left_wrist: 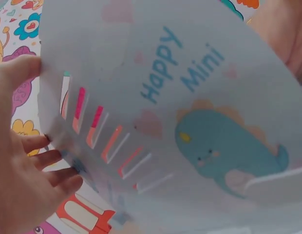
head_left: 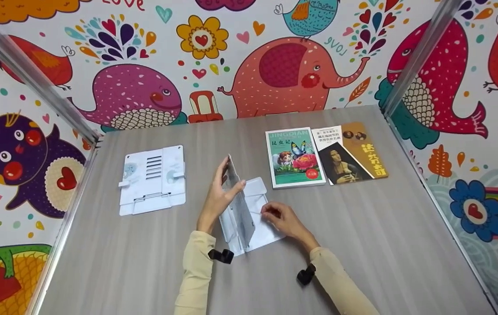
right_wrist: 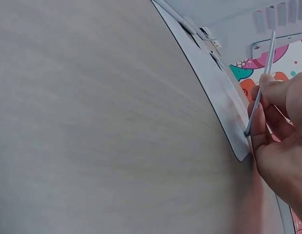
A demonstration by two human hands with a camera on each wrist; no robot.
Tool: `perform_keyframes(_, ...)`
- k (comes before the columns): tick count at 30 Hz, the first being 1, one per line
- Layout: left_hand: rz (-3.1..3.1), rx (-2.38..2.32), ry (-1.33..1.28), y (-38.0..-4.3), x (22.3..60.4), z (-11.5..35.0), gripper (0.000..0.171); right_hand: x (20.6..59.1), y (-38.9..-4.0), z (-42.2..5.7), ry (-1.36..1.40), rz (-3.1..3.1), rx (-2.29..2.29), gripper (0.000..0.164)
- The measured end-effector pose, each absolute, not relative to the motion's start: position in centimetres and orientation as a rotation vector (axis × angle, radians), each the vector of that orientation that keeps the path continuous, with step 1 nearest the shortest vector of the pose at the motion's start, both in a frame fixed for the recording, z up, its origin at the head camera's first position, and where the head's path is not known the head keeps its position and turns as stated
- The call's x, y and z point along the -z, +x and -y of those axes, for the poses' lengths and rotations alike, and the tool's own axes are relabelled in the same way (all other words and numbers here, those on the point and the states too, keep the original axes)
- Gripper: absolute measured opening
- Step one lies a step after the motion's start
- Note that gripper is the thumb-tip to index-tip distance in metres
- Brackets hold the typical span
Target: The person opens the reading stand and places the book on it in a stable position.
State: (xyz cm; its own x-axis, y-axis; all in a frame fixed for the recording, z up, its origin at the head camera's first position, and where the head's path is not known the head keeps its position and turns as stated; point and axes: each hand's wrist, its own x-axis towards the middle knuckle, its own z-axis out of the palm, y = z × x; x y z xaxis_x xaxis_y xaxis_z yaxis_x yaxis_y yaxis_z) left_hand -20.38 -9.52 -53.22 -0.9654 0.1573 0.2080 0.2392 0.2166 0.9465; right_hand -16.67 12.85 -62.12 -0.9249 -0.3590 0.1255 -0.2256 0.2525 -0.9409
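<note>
A white folding book stand (head_left: 268,231) lies on the table, one slotted panel (head_left: 241,210) raised steeply from its base. In the left wrist view this panel (left_wrist: 117,53) shows a teal dinosaur and the words "Happy Mini". My left hand (head_left: 220,199) grips the panel's edge, thumb on one face and fingers on the other. At the right of the base, my right hand (head_left: 287,221) pinches a thin metal support rod (right_wrist: 270,56) between thumb and fingers. The right wrist view shows the rod standing up from the lower plate (right_wrist: 224,100) towards the slots.
Another white book stand (head_left: 157,183) lies flat at the left of the table. Two books lie at the back right: a green one with a butterfly (head_left: 295,157) and one with a portrait (head_left: 349,153). Patterned walls (head_left: 205,87) and metal posts (head_left: 424,57) border the table.
</note>
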Motion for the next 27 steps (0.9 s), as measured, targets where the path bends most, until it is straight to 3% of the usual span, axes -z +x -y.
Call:
perform_keyframes(6, 2.434, 1.85, -0.355, -20.6, 53.1, 8.5, 0.083, 60.4, -16.1, -12.8, -0.572, -2.36, 1.816, 0.012)
perform_keyframes(27, 2.482, 1.754, -0.323, -21.1, 53.6, 7.1, 0.084, 61.4, -16.0, -13.6, -0.63, -2.469, 1.8, 0.014)
